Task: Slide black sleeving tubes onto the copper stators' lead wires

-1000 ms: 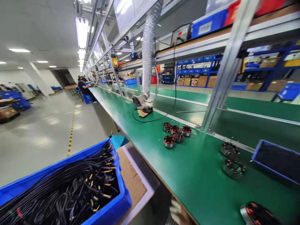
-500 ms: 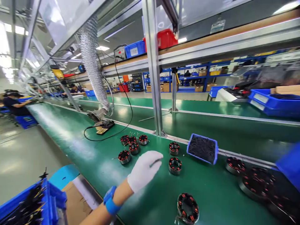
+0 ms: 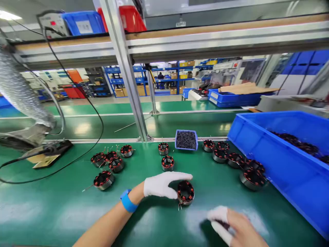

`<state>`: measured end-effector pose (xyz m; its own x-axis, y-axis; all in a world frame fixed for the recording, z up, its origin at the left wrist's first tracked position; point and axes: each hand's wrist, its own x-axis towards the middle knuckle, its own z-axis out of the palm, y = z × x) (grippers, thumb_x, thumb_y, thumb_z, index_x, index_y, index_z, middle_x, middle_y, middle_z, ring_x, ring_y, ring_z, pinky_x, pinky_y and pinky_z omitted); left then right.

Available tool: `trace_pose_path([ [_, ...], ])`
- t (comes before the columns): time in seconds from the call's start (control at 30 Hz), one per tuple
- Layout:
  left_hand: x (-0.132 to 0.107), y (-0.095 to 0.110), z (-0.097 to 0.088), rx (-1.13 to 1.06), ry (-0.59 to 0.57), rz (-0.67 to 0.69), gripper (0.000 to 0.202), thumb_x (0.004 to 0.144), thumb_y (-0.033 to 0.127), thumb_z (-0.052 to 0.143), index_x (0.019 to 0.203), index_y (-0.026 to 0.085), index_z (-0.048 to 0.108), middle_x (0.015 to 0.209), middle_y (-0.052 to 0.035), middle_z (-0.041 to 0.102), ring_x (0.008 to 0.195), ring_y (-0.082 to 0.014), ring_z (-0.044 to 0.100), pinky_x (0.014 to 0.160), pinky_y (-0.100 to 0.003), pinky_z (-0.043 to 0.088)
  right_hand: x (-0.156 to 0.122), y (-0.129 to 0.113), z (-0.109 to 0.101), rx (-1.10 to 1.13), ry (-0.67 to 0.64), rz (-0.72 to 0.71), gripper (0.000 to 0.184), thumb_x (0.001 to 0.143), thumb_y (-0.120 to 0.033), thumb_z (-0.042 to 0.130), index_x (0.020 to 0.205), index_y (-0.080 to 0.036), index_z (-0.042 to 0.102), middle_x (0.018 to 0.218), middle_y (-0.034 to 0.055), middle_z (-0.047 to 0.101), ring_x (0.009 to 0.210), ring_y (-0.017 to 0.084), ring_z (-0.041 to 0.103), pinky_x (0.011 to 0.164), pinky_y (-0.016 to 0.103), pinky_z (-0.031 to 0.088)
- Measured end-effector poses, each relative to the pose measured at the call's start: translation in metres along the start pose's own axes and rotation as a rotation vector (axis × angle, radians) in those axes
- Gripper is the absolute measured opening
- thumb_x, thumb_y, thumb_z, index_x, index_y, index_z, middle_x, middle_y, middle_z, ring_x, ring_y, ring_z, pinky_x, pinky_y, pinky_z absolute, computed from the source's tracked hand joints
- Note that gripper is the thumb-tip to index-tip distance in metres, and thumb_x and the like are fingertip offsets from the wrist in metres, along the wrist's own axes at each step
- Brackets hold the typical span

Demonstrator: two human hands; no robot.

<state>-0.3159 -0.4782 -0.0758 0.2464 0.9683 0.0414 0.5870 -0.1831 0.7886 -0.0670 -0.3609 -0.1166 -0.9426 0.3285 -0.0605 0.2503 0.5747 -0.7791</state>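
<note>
My left hand (image 3: 161, 184), in a white glove with a blue wrist strap, curls around a round motor stator (image 3: 185, 192) with red and black windings on the green bench (image 3: 64, 209). Thumb and fingers touch its rim. My right hand (image 3: 231, 226) is low at the front right, blurred, its white-tipped fingers closed over something small and dark that I cannot make out. More stators lie around: a group at the left (image 3: 110, 162), two in the middle (image 3: 167, 163), several at the right (image 3: 236, 163).
A small blue tray of dark parts (image 3: 186, 139) sits behind the stators. A big blue bin (image 3: 280, 161) fills the right side. A soldering stand with black cable (image 3: 48, 151) and a silver extraction hose (image 3: 20, 99) are at the left. An aluminium post (image 3: 131, 85) rises mid-bench.
The view swung right from the aisle to the bench. My left hand came up, reached over the bench and closed round a stator. My right hand came into view.
</note>
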Motion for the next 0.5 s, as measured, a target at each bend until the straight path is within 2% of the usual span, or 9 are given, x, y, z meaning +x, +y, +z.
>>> trace_pose_path([
  [0.07, 0.005, -0.003, -0.001, 0.106, -0.08, 0.078, 0.063, 0.067, 0.023, 0.058, 0.127, 0.026, 0.038, 0.135, 0.0004, 0.035, 0.122, -0.0246, 0.032, 0.103, -0.034, 0.024, 0.03, -0.007, 0.004, -0.089, 0.078, -0.006, 0.008, 0.077, -0.025, 0.048, 0.074, -0.021, 0.054, 0.066, -0.0003, 0.054, 0.059, 0.014, 0.049, 0.056, 0.025, 0.04],
  [0.13, 0.01, -0.003, 0.008, 0.232, -0.056, 0.08, 0.057, 0.062, 0.019, 0.057, 0.118, 0.028, 0.048, 0.127, 0.0007, 0.044, 0.114, -0.024, 0.041, 0.099, -0.032, 0.03, 0.056, -0.008, 0.008, -0.075, 0.126, 0.002, 0.003, 0.074, -0.021, 0.049, 0.072, -0.019, 0.05, 0.06, -0.0027, 0.051, 0.054, 0.012, 0.046, 0.052, 0.023, 0.037],
  [0.2, 0.012, 0.001, 0.022, 0.341, 0.108, -0.082, 0.056, 0.06, 0.023, 0.06, 0.115, 0.026, 0.049, 0.118, -0.0027, 0.05, 0.102, -0.0239, 0.048, 0.091, -0.033, 0.037, 0.075, -0.002, 0.01, 0.005, 0.185, 0.016, 0.004, 0.074, -0.022, 0.049, 0.071, -0.019, 0.049, 0.058, -0.0034, 0.049, 0.055, 0.012, 0.047, 0.053, 0.022, 0.038],
  [0.3, 0.008, 0.008, 0.032, 0.453, 0.372, -0.509, 0.075, 0.055, 0.045, 0.066, 0.121, 0.02, 0.042, 0.111, -0.0103, 0.05, 0.096, -0.0299, 0.05, 0.082, -0.039, 0.04, 0.091, 0.012, 0.009, 0.224, 0.278, 0.121, 0.013, 0.075, -0.029, 0.048, 0.075, -0.017, 0.051, 0.06, -0.002, 0.05, 0.053, 0.011, 0.047, 0.047, 0.021, 0.04],
  [0.37, 0.005, 0.011, 0.027, 0.442, 0.406, -0.668, 0.073, 0.057, 0.059, 0.06, 0.117, 0.021, 0.046, 0.104, -0.0097, 0.053, 0.09, -0.0298, 0.052, 0.077, -0.039, 0.041, 0.094, 0.018, 0.007, 0.407, 0.23, 0.214, 0.021, 0.073, -0.035, 0.049, 0.077, -0.014, 0.054, 0.061, -0.0002, 0.052, 0.048, 0.011, 0.048, 0.041, 0.02, 0.04],
  [0.4, 0.003, 0.01, 0.023, 0.42, 0.397, -0.68, 0.066, 0.058, 0.061, 0.058, 0.112, 0.023, 0.051, 0.099, -0.008, 0.055, 0.087, -0.0283, 0.052, 0.075, -0.038, 0.041, 0.094, 0.018, 0.007, 0.48, 0.181, 0.256, 0.025, 0.072, -0.037, 0.05, 0.076, -0.013, 0.055, 0.062, 0.001, 0.054, 0.046, 0.01, 0.049, 0.039, 0.02, 0.04],
  [0.5, 0.004, 0.0, 0.011, 0.248, 0.326, -0.556, 0.043, 0.062, 0.053, 0.06, 0.095, 0.025, 0.061, 0.088, -0.0029, 0.056, 0.082, -0.0223, 0.052, 0.073, -0.032, 0.041, 0.095, 0.008, 0.011, 0.609, 0.009, 0.324, 0.03, 0.07, -0.04, 0.052, 0.067, -0.011, 0.058, 0.061, 0.0035, 0.057, 0.045, 0.01, 0.052, 0.038, 0.019, 0.041],
])
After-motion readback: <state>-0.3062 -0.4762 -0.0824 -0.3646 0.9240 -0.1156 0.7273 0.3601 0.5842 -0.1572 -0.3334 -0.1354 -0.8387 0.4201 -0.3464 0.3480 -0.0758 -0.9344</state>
